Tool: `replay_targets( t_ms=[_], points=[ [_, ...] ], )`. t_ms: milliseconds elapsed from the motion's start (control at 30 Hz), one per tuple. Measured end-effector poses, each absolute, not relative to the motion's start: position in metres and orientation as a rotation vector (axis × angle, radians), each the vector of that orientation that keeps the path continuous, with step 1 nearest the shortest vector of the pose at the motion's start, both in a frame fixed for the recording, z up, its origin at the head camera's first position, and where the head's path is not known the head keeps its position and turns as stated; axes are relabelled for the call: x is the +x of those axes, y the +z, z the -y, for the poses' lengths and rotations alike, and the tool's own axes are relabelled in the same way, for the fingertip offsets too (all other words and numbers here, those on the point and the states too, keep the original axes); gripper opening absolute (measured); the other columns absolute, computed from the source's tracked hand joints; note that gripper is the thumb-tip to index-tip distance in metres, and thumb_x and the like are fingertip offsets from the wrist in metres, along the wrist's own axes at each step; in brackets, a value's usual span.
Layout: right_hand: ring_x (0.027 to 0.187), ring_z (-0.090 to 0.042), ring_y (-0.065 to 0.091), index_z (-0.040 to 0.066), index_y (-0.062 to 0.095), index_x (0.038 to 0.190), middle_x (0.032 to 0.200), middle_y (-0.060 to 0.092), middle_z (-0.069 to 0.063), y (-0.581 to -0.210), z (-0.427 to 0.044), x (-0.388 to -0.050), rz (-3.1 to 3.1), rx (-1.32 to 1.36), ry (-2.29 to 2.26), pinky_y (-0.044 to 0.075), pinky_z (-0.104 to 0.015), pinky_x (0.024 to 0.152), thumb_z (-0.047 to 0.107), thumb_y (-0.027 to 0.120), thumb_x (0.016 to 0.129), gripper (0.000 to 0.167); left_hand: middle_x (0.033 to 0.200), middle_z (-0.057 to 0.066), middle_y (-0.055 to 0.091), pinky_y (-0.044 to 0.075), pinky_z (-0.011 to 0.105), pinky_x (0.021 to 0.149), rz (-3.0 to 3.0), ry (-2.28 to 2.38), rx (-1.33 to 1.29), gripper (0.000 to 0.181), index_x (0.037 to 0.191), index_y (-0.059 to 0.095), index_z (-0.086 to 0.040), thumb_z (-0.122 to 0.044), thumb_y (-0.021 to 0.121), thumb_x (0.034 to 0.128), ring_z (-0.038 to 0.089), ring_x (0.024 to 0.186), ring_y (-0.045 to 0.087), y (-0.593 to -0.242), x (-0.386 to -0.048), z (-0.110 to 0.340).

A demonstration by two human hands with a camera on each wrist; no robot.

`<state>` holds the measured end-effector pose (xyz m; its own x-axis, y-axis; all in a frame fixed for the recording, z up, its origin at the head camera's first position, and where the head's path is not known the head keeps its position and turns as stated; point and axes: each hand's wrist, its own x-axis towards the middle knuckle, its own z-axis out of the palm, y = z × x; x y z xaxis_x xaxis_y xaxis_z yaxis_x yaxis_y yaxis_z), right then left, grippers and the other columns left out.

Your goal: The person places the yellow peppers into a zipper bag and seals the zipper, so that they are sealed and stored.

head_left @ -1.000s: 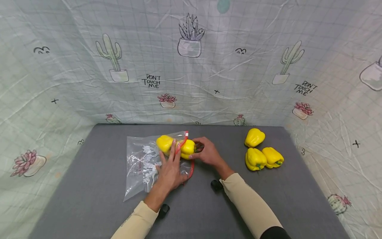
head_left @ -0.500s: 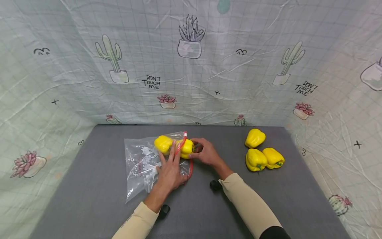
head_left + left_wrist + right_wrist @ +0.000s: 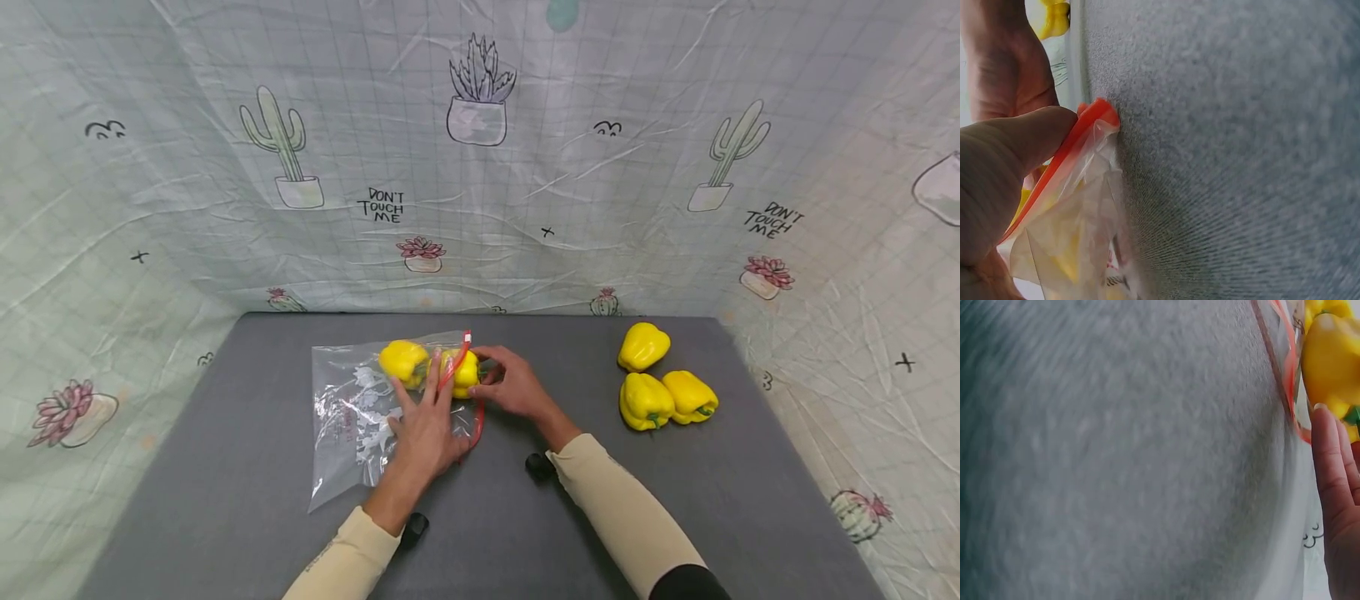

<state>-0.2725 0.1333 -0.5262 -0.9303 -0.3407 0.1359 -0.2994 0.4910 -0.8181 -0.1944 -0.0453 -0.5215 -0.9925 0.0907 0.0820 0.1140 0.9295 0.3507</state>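
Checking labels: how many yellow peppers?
5 peppers: one in the bag, one at its red mouth by the right hand, three grouped farther right. Any under the left hand would be hidden.

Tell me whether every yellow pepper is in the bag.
No, three yellow peppers lie on the gray table, right of the bag.

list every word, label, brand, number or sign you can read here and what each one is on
"DON'T TOUCH ME": on the backdrop cloth, left of centre in the head view
"DON'T TOUCH ME": same cloth, again towards the right, tilted
Three small drawn crosses: same cloth, no wording
Red print on the clear bag: too small and blurred to read
Dark marks on the left sleeve: too small to read
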Motion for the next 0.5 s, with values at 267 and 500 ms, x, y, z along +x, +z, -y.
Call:
replay_targets(
  t_ms=[267, 500],
  points=[
    [0.095, -0.026, 0.072, 0.01, 0.061, 0.141, 0.137, 0.065, -0.014, -0.528, -0.123, -0.274, -2.679, -0.495, -1.517, 0.063, -0.04, 0.085, 0.013, 0.087, 0.085, 0.062, 0.179, 0.0, -0.001, 0.04, 0.089, 0.09, 3.008, -0.537, -0.178, 0.118, 0.166, 0.028, -0.018, -0.044, 0.094, 0.0711, 0.073, 0.15, 0.002, -0.523, -0.193, 0.044],
    [0.102, -0.032, 0.073, 0.006, 0.065, 0.134, 0.132, 0.067, -0.016, -0.533, -0.121, -0.271, -2.663, -0.408, -1.601, 0.062, -0.043, 0.088, 0.008, 0.088, 0.083, 0.056, 0.179, -0.002, 0.0, 0.038, 0.089, 0.092, 2.986, -0.625, -0.178, 0.115, 0.165, 0.031, -0.018, -0.04, 0.094, 0.0718, 0.069, 0.152, 0.003, -0.527, -0.19, 0.045]
  ],
)
